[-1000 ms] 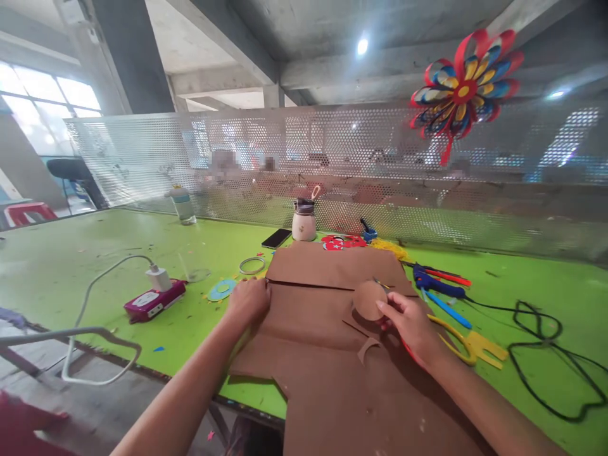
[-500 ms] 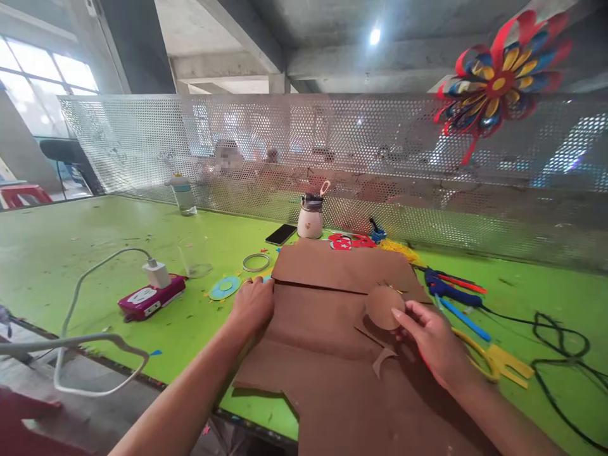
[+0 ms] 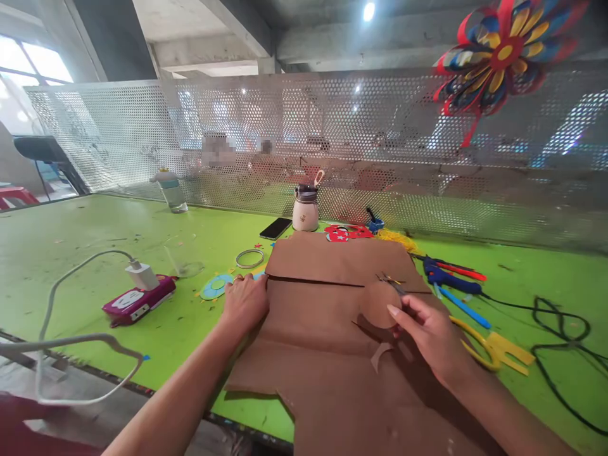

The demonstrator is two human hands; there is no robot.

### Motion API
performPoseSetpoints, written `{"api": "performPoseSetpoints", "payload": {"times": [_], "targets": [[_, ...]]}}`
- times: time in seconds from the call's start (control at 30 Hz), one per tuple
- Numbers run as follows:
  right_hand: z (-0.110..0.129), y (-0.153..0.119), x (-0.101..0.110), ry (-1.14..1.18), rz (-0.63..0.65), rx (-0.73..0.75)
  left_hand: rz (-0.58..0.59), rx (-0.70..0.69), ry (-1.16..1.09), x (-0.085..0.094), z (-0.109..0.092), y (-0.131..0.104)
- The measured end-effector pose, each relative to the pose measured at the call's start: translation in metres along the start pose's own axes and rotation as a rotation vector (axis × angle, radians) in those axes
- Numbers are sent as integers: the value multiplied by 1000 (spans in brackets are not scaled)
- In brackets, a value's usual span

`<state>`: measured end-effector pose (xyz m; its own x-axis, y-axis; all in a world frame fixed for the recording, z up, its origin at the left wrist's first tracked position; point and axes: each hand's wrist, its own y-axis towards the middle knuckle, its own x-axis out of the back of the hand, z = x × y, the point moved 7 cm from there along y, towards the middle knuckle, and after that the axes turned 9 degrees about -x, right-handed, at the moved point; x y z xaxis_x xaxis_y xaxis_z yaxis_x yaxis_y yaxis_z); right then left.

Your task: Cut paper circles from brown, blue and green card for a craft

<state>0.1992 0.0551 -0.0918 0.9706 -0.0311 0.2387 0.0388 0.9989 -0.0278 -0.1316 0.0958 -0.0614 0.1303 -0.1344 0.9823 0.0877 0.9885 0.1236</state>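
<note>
A brown cardboard sheet (image 3: 323, 386), creased and notched at its lower left, lies in front of me on the green table (image 3: 128, 228). At its left edge, my left hand (image 3: 246, 301) has its fingers curled down against it, the fingertips mostly hidden; a light blue ring-shaped cutout (image 3: 216, 287) lies just beyond. My right hand (image 3: 427, 339) pinches a round cardboard disc (image 3: 379, 305) by its right side, over the sheet. Small thin pointed bits (image 3: 392, 280) show behind the disc, too small to name. A curved cardboard scrap (image 3: 380, 356) rests below it.
Right of the sheet are a blue glue gun (image 3: 449, 278) with a black cord, a light blue stick (image 3: 463, 308), and a yellow fork-shaped piece (image 3: 510, 351). A white bottle (image 3: 305, 212) and phone (image 3: 275, 228) stand behind. Leftward is a purple power strip (image 3: 140, 301). A perforated screen (image 3: 266, 126) closes the back.
The view has tilted down and shifted slightly, so most things sit a little further left and higher. Thin pointed bits show more behind the disc. Both hands keep their hold.
</note>
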Motion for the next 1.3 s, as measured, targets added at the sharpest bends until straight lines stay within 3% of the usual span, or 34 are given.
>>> {"api": "performPoseSetpoints", "payload": {"times": [0.77,1.07,1.2,1.3], "targets": [[0,-4,-6,-28,-7,-76,-56,-2,-29,2,-2,-1],[-1,-2,-6,-49,-7,-36,-91,22,-114,1,0,-2],[1,-1,-7,-40,6,-16,-125,72,-238,3,11,3],[3,0,-6,-40,7,1,-169,163,-367,5,31,9]]}}
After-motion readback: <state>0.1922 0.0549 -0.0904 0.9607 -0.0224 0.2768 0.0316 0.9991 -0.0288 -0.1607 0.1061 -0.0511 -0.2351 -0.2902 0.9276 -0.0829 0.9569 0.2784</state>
